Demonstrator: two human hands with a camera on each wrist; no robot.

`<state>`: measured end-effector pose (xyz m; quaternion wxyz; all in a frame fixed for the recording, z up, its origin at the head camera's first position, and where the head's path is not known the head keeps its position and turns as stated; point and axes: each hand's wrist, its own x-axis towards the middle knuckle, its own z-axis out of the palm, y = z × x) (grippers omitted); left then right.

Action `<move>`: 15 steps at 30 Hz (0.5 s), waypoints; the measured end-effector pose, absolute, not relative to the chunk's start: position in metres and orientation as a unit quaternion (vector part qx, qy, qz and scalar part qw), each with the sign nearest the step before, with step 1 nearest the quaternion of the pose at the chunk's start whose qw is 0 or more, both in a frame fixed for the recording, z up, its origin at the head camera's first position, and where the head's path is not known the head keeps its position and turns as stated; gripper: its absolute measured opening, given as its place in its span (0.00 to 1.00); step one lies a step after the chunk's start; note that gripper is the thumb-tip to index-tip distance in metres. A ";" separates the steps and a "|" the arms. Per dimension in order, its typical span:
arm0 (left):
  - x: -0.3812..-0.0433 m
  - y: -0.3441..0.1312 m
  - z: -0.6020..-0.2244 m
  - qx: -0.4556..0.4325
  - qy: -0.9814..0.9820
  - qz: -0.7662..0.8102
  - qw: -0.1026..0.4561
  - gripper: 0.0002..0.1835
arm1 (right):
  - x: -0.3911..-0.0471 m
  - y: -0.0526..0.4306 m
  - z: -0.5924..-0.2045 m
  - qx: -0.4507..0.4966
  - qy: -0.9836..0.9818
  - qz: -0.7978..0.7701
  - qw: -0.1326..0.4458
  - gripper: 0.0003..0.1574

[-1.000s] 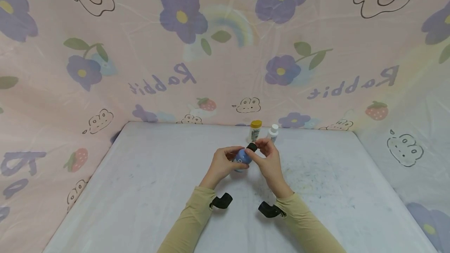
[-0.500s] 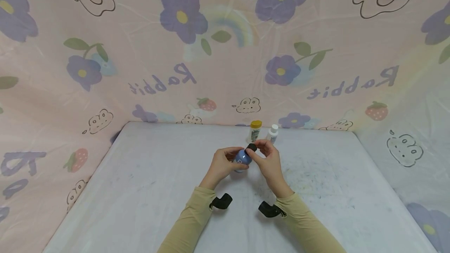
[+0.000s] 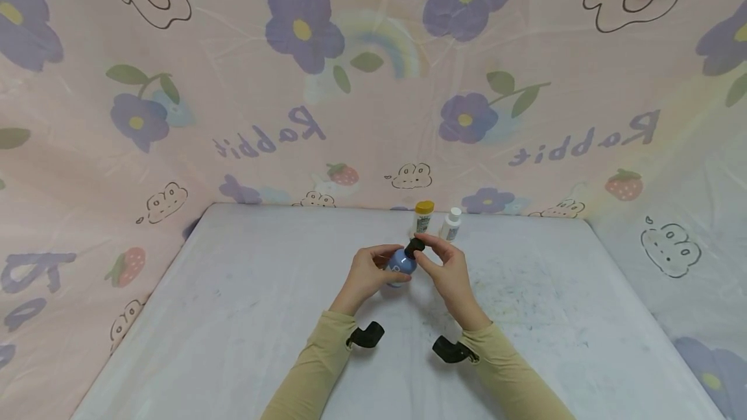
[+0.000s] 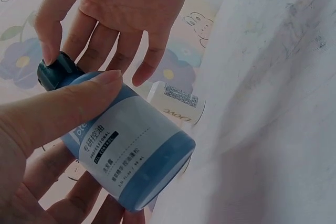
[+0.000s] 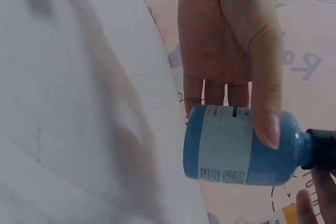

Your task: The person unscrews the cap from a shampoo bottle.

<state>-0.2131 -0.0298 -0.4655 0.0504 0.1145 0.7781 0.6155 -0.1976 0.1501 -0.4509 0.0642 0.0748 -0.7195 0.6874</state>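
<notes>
Left wrist | blue bottle, pale label, black cap | left hand holding bottle, right hand pinching cap

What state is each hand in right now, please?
Left hand: closed, holding the blue bottle by its body.
Right hand: pinching the bottle's black cap.

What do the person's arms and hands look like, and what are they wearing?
The left sleeve and right sleeve are long, plain and yellowish-beige. Near each cuff sticks out a chunky, bent black thing: the left black piece and the right black piece. The left grip and right grip are bare hands, without gloves.
</notes>
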 end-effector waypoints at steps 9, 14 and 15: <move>-0.213 -0.030 -0.464 0.118 0.780 0.613 0.046 0.31 | -0.189 0.145 -0.430 0.091 -0.721 0.684 0.062 0.25; -0.212 -0.030 -0.463 0.118 0.776 0.618 0.047 0.31 | -0.186 0.140 -0.424 0.074 -0.734 0.670 0.078 0.27; -0.212 -0.029 -0.463 0.118 0.775 0.619 0.048 0.31 | -0.187 0.139 -0.424 0.069 -0.735 0.670 0.080 0.27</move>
